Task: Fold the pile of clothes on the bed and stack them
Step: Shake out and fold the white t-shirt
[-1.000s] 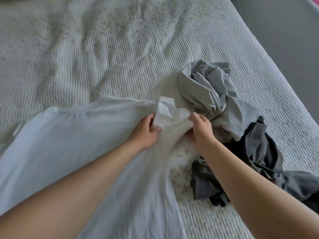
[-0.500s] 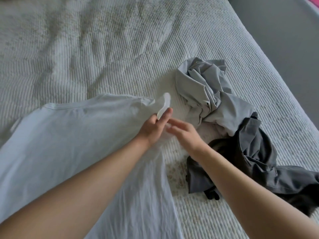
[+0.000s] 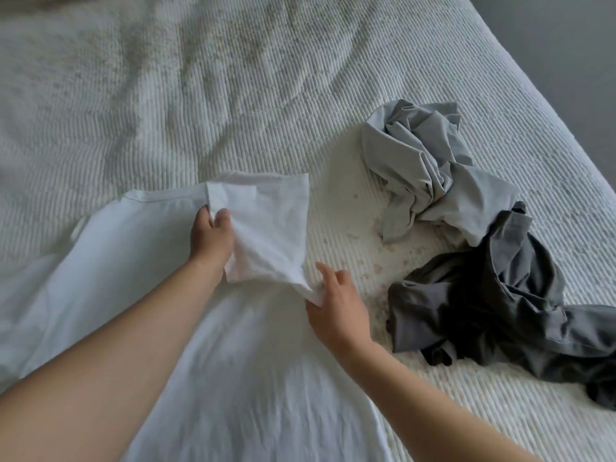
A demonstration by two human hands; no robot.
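No text, label, brand, number or sign can be read anywhere in the view. No print is shown on the white shirt (image 3: 233, 361), on the light grey garment (image 3: 430, 175) or on the dark grey garment (image 3: 493, 295), and no lettering is carried by the ribbed bed cover (image 3: 166, 95).

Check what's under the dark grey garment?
The dark grey garment lies crumpled on the bedspread, and its upper edge overlaps the light grey garment. A small black piece pokes out below. Anything else under it is covered.
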